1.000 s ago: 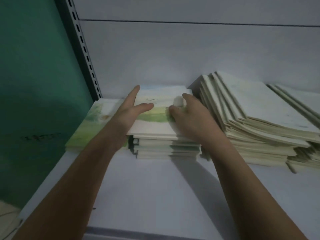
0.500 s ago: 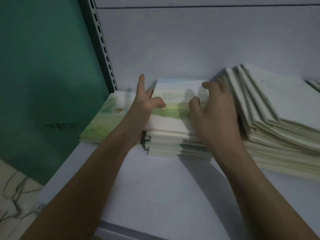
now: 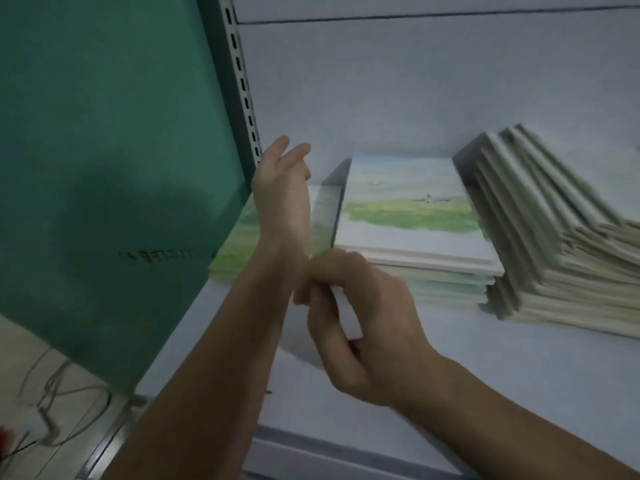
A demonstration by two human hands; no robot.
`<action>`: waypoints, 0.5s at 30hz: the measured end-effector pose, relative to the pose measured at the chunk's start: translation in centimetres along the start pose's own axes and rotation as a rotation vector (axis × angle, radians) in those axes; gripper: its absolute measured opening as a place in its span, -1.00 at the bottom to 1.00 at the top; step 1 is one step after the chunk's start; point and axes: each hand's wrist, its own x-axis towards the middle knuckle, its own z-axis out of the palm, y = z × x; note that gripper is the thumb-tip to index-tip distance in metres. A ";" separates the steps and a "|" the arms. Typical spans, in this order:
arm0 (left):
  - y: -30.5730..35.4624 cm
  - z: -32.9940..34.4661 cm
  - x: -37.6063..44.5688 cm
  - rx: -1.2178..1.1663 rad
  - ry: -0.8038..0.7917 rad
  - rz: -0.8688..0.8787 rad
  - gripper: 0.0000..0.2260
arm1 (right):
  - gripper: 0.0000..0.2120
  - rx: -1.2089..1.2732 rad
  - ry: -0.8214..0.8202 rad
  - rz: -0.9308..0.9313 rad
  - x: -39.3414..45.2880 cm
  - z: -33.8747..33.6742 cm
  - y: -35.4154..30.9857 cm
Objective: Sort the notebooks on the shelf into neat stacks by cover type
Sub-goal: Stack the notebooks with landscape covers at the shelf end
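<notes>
A stack of notebooks with a sky-and-green-field cover lies squarely in the middle of the white shelf. To its left is a lower stack of green-covered notebooks, partly hidden by my left arm. On the right, a tall pile of pale notebooks leans and fans out untidily. My left hand is raised above the left stack, fingers extended and empty. My right hand is in front of the middle stack, fingers curled against my left forearm, with nothing clearly held.
A green side panel and a slotted metal upright close off the shelf on the left. The shelf's back wall stands directly behind the stacks. Cables lie on the floor at lower left. The shelf's front edge is near my elbows.
Both hands have come off the middle stack. My left hand lifted up and left; my right hand drew back toward me and curled against my left forearm. The view shifted left.
</notes>
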 end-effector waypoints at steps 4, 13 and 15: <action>2.6 -5.7 2.0 0.028 -0.154 0.044 -0.75 | -0.88 -0.214 -0.177 0.076 -0.4 2.8 -0.6; -2.0 -18.8 3.0 0.307 -0.288 -0.262 -0.75 | -0.15 -0.766 -0.596 0.682 5.5 10.9 2.5; -2.9 -20.1 2.6 0.272 -0.332 -0.289 -0.77 | -0.12 -0.852 -0.599 0.692 4.7 11.3 2.4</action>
